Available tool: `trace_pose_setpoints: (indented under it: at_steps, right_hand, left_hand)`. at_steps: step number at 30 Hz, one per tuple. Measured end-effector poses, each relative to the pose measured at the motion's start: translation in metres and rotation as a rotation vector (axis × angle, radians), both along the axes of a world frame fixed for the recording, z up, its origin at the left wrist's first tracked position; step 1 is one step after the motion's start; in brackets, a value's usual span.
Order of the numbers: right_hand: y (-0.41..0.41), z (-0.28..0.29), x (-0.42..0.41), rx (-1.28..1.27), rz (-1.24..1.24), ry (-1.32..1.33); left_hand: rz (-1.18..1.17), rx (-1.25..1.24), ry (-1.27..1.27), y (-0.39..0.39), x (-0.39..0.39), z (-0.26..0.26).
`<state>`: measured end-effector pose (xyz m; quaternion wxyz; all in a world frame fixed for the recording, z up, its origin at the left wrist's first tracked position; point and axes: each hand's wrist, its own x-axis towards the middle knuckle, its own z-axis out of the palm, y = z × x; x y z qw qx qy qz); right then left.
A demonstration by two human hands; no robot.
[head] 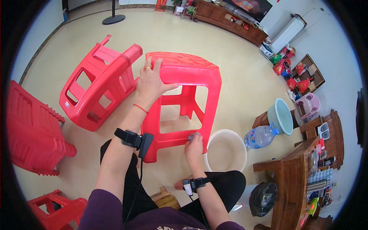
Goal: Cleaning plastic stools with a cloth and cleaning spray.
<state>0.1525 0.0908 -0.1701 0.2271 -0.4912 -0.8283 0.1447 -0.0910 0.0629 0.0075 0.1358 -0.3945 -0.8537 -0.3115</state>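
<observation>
A red plastic stool (189, 75) stands upright on its legs in front of me. My left hand (151, 82) grips it at the near left corner of the seat, the thumb along the side panel and the fingers over the top edge. Low on the same stool, my right hand (195, 148) pinches a small grey wad (192, 136), perhaps a scouring pad, against the lower crossbar. The fingers partly cover the wad, so its kind is unclear. Just right of that hand, a white plastic bucket (227, 151) sits beside the stool's leg.
Another red stool (95, 89) lies on its side at the left, near stacked red stools (37, 129). One more red stool (57, 207) is at the lower left. At right are a water bottle (260, 137), a green basin (283, 116), a wooden table (290, 184) and a black bag (263, 199).
</observation>
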Motion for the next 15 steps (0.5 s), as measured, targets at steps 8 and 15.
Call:
trace_pose_setpoints:
  at_steps: [8, 15]
  right_hand:
    - [-0.051, 0.008, -0.033, -0.099, 0.256, 0.011]
    - [0.012, 0.009, 0.002, 0.039, 0.056, -0.039]
  left_hand:
    - [0.008, -0.038, -0.071, -0.003, -0.002, 0.005]
    - [-0.023, -0.003, -0.015, 0.000, -0.004, -0.002]
